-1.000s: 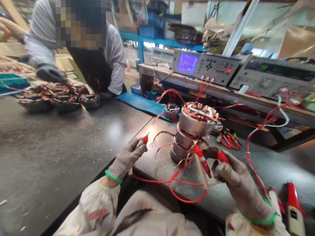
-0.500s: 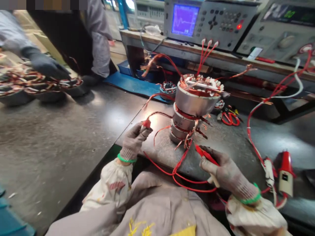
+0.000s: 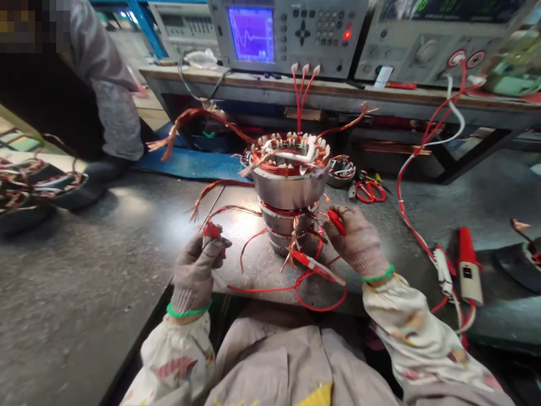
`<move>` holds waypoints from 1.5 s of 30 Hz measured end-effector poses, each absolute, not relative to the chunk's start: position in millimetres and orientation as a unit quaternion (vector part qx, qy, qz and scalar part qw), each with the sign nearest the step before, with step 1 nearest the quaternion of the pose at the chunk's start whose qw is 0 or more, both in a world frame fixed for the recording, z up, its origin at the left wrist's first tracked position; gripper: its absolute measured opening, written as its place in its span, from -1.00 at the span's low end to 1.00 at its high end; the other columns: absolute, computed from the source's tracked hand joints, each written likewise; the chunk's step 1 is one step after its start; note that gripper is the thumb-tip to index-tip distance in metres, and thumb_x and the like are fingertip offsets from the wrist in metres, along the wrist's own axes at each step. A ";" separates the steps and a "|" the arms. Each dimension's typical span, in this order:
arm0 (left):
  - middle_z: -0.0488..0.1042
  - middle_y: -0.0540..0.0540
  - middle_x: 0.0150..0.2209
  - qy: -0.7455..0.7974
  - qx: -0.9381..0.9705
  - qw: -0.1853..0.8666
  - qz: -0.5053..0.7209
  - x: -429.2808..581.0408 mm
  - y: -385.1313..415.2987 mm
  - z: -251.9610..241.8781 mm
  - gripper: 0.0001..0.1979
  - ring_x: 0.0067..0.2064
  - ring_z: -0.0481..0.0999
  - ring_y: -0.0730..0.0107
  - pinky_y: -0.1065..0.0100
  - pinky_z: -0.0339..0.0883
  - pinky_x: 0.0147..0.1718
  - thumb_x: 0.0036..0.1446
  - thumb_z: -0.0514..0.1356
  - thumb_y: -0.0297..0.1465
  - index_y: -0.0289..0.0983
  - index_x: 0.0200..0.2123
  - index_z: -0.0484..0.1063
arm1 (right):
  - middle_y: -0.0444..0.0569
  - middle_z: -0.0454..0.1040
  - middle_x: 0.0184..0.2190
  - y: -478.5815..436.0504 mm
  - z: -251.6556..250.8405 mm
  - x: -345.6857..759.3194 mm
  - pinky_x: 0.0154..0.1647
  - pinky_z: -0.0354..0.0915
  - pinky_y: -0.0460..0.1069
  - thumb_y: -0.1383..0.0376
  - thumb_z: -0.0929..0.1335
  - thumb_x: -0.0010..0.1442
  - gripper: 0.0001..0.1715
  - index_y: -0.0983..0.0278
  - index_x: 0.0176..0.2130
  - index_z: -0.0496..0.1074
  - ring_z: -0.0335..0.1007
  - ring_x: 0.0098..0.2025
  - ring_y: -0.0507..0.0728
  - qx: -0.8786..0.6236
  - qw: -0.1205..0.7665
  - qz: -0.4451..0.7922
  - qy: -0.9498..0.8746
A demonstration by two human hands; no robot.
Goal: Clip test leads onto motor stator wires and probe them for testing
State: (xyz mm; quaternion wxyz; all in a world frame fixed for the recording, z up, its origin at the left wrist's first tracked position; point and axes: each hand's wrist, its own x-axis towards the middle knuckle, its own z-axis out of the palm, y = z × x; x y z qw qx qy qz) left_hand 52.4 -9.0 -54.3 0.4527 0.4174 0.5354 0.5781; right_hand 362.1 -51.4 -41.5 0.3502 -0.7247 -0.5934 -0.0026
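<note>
A stack of several steel motor stators stands on the dark bench, with copper windings and red-sleeved leads on top and loose leads hanging at the sides. My left hand, in a grey knit glove, pinches a small red test clip left of the stack. My right hand, gloved the same way, holds another red clip against the stack's right side. A third red-and-white clip lies below it, trailing a loop of red wire.
Behind stand a test instrument with a purple waveform screen and a second tester, on a shelf. Red scissors, a small wound stator and a red probe lie nearby. A co-worker stands left, beside wound stators.
My right hand has moved up against the stack, now holding a clip there, and a second clip lies free below it. The view has tilted down, and the co-worker has slid toward the left edge.
</note>
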 end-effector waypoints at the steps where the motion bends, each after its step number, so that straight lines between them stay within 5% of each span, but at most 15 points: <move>1: 0.58 -0.04 -0.46 0.533 0.412 0.454 0.583 53.7 -8.8 -54.9 -0.52 -0.54 0.35 0.54 0.53 0.15 -0.61 -0.19 0.47 -0.15 -0.27 -0.20 0.59 | 0.19 0.53 -0.06 -37.1 -45.3 361.6 -0.07 0.40 0.12 0.05 0.31 0.23 -0.45 0.34 0.06 0.51 0.49 -0.11 0.27 -0.734 0.335 -0.008 -0.591; 9: 0.58 -0.08 -0.47 0.530 0.390 0.496 0.566 47.4 -8.8 -52.6 -0.36 -0.55 0.32 0.54 0.50 0.16 -0.61 -0.31 0.52 -0.04 -0.33 -0.21 0.58 | 0.16 0.55 -0.14 12.7 -65.1 373.1 0.03 0.36 0.17 0.23 0.30 0.20 -0.74 0.24 -0.16 0.52 0.43 -0.05 0.28 -0.709 0.372 0.008 -0.599; 16: 0.56 -0.08 -0.51 0.512 0.368 0.521 0.575 46.4 -2.8 -52.3 -0.28 -0.56 0.28 0.55 0.49 0.09 -0.62 -0.42 0.54 0.00 -0.35 -0.22 0.56 | 0.20 0.56 -0.18 17.4 -77.0 377.6 0.00 0.39 0.23 0.09 0.20 0.23 -0.53 0.30 -0.07 0.49 0.48 -0.11 0.31 -0.717 0.408 0.032 -0.564; 28: 0.52 -0.07 -0.50 0.497 0.400 0.524 0.564 43.1 -4.3 -56.8 -0.40 -0.55 0.26 0.56 0.50 0.07 -0.61 -0.32 0.50 0.02 -0.33 -0.33 0.56 | 0.21 0.56 -0.19 8.5 -64.3 371.3 0.06 0.34 0.25 0.01 0.22 0.15 -0.51 0.27 -0.14 0.48 0.47 -0.10 0.34 -0.735 0.407 0.086 -0.535; 37: 0.50 -0.03 -0.46 0.496 0.463 0.483 0.553 48.9 -10.0 -46.2 -0.52 -0.55 0.22 0.56 0.48 0.06 -0.60 -0.07 0.39 -0.04 -0.31 -0.25 0.51 | 0.15 0.57 -0.23 5.1 -37.9 364.2 -0.02 0.38 0.16 0.22 0.30 -0.01 -0.60 0.31 -0.17 0.49 0.49 -0.17 0.27 -0.753 0.403 0.104 -0.509; 41: 0.49 0.00 -0.46 0.550 0.527 0.449 0.466 27.0 -26.4 -62.8 -0.62 -0.50 0.34 0.47 0.44 0.20 -0.51 -0.05 0.37 -0.12 -0.26 -0.24 0.54 | 0.03 0.61 -0.29 -67.5 -40.4 355.3 -0.18 0.42 0.10 0.00 0.39 0.06 -0.56 0.23 -0.18 0.53 0.51 -0.25 0.24 -0.721 0.403 0.199 -0.528; 45: 0.59 -0.06 -0.43 0.652 0.578 0.372 0.320 3.7 -39.8 -87.1 -0.71 -0.40 0.52 0.24 0.37 0.31 -0.45 -0.12 0.39 -0.18 -0.18 -0.32 0.62 | 0.07 0.63 -0.11 -113.5 -47.4 329.1 -0.12 0.48 0.14 -0.01 0.47 0.01 -0.38 0.19 0.03 0.54 0.55 -0.10 0.31 -0.609 0.398 0.337 -0.597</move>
